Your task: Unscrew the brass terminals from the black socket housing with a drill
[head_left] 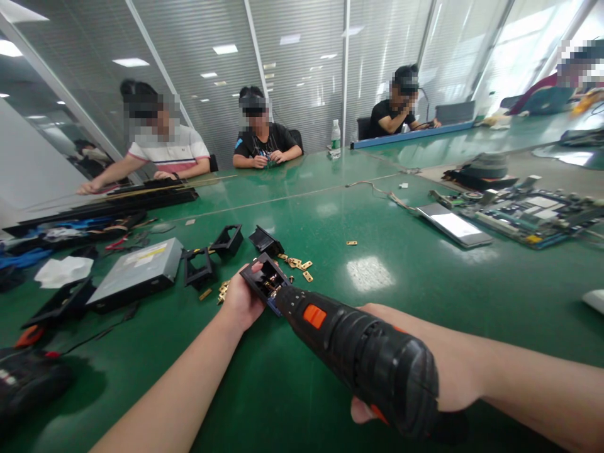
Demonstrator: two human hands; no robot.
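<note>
My left hand (243,301) is closed on a black rectangular plastic housing (257,283) with small brass parts inside, its opening facing up. My right hand (391,321) is wrapped around a black and orange cordless drill (349,343), which hides much of that hand. The drill's nose points into the housing; whether its tip touches a screw is hidden. Several small brass plates (307,275) lie just beyond the housing, and more brass pieces (223,290) lie beside my left hand. Three similar black frames, one of them a near frame (198,267), stand to the left and behind.
A silver disc drive (136,272) and a dark tool (33,384) lie on the left. Farther right are a phone (453,225) and circuit boards (538,211). One brass plate (352,243) lies alone on the green table (325,220). Several people sit across from me.
</note>
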